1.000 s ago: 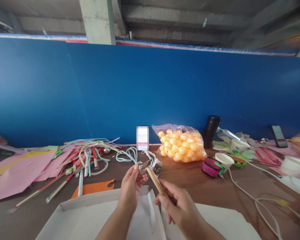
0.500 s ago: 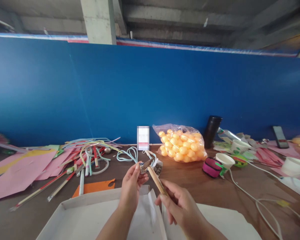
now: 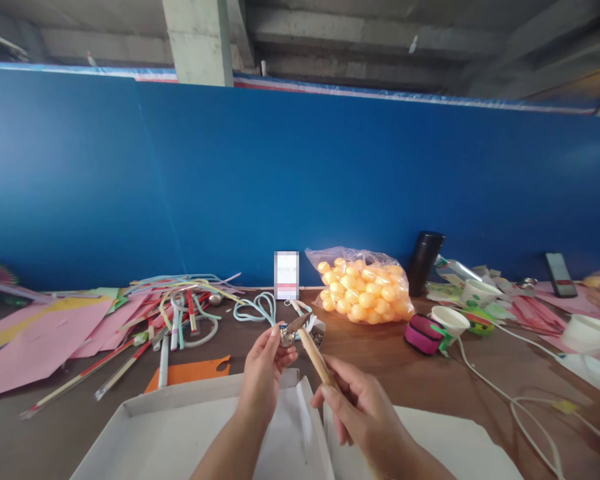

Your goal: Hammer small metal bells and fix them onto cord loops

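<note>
My left hand (image 3: pixel 263 373) pinches a small shiny metal piece (image 3: pixel 284 335) between thumb and fingertips, raised above the table. My right hand (image 3: pixel 360 410) grips the wooden handle of a small tool (image 3: pixel 314 353); the tool's dark metal tip touches the metal piece. Both hands hover over the far edge of a shallow white cardboard box (image 3: pixel 180 427). Just behind the tool sits a small white tray of tiny metal parts (image 3: pixel 316 337).
A bag of orange balls (image 3: pixel 363 288), a black cylinder (image 3: pixel 425 261), a pink case (image 3: pixel 423 333), paper cups (image 3: pixel 449 320) and white cables (image 3: pixel 510 400) lie to the right. Coloured paper sheets (image 3: pixel 40 337), sticks and plastic strips (image 3: pixel 185 310) cover the left. A blue wall stands behind.
Both hands and the tool have stayed nearly still. The view has tilted slightly.
</note>
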The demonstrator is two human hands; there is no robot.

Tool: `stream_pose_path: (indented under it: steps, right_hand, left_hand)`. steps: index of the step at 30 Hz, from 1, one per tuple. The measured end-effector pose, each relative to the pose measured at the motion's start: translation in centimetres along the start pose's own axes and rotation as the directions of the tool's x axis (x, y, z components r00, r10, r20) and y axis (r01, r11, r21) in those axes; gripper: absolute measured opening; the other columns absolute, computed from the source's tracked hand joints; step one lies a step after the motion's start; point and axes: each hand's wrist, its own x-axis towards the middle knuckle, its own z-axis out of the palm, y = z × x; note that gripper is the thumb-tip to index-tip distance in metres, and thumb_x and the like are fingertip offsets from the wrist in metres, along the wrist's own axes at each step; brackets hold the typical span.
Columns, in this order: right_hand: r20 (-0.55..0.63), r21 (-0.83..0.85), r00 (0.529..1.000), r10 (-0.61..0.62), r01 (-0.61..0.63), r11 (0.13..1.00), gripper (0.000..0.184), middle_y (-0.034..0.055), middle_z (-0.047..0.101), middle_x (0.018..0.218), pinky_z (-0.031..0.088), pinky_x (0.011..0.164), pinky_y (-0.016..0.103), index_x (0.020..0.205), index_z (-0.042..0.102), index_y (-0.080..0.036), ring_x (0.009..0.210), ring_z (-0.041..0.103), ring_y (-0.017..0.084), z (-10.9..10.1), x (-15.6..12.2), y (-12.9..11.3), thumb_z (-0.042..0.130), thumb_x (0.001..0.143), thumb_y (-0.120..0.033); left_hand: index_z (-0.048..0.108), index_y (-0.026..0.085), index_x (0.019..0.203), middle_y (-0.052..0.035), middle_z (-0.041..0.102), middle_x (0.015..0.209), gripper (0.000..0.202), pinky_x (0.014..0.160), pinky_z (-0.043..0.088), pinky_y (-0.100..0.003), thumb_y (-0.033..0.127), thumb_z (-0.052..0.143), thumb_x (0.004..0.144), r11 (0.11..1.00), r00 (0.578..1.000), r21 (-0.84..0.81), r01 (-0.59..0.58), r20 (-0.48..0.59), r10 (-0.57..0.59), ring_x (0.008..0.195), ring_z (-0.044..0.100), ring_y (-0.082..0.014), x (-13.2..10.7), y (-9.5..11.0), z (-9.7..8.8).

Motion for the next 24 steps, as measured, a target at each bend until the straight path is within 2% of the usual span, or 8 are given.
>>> stream_pose_path:
  steps: [3, 8, 12, 17, 24]
  right_hand:
    - [-0.003, -0.001, 1.0, -0.009, 0.009, 1.0, 0.048, 0.0048, 0.067, 0.079, 0.037, 0.04, 0.018, 0.128, 0.047, -0.019, 0.041, 0.046, 0.005, 0.05, 0.03, -0.15, 0.05, 0.086, -0.041]
    - [-0.128, 0.075, 0.991, -0.026, 0.035, 0.997, 0.048, 0.0063, 0.066, 0.078, 0.034, 0.037, 0.018, 0.126, 0.048, -0.017, 0.038, 0.043, 0.005, -0.02, 0.08, -0.22, 0.049, 0.085, -0.044]
    - [-0.062, 0.047, 0.998, -0.021, 0.024, 0.999, 0.047, 0.0061, 0.066, 0.08, 0.035, 0.039, 0.019, 0.128, 0.046, -0.017, 0.039, 0.044, 0.005, -0.08, -0.01, 0.02, 0.048, 0.087, -0.042]
    - [0.037, -0.01, 0.999, -0.01, 0.01, 1.0, 0.045, 0.0043, 0.067, 0.082, 0.038, 0.041, 0.018, 0.129, 0.045, -0.02, 0.042, 0.046, 0.005, 0.04, -0.08, 0.26, 0.049, 0.088, -0.039]
    - [0.026, -0.02, 0.999, -0.021, 0.022, 1.0, 0.046, 0.0041, 0.067, 0.083, 0.038, 0.041, 0.017, 0.131, 0.042, -0.021, 0.042, 0.046, 0.004, 0.01, 0.02, 0.29, 0.046, 0.089, -0.038]
  left_hand:
    - [0.062, 0.011, 0.097, -0.004, 0.063, 0.069, 0.035, 0.058, 0.051, -0.022, 0.031, 0.071, 0.07, 1.0, 1.0, -0.02, 0.004, 0.006, -0.004, 0.058, 0.059, -0.0108, 0.01, -0.01, -0.08]
    - [0.062, 0.011, 0.087, -0.0043, 0.062, 0.071, 0.023, 0.057, 0.052, -0.021, 0.029, 0.068, 0.072, 0.991, 0.998, -0.115, 0.062, -0.007, -0.063, 0.057, 0.058, -0.0098, 0.07, 0.09, 0.0]
    - [0.061, 0.011, 0.079, -0.0039, 0.06, 0.068, 0.015, 0.056, 0.052, -0.02, 0.025, 0.066, 0.075, 0.982, 0.993, -0.162, 0.096, -0.051, -0.106, 0.056, 0.058, -0.009, 0.09, 0.18, 0.18]
    - [0.062, 0.011, 0.083, -0.0054, 0.062, 0.071, 0.016, 0.057, 0.053, -0.021, 0.025, 0.065, 0.076, 0.987, 0.996, -0.137, 0.083, -0.009, -0.085, 0.058, 0.058, -0.0097, 0.18, 0.16, 0.08]
    - [0.062, 0.01, 0.095, -0.0047, 0.062, 0.07, 0.031, 0.058, 0.052, -0.022, 0.029, 0.069, 0.072, 0.995, 0.998, -0.091, 0.052, 0.042, -0.048, 0.058, 0.058, -0.0101, 0.0, 0.18, 0.18]
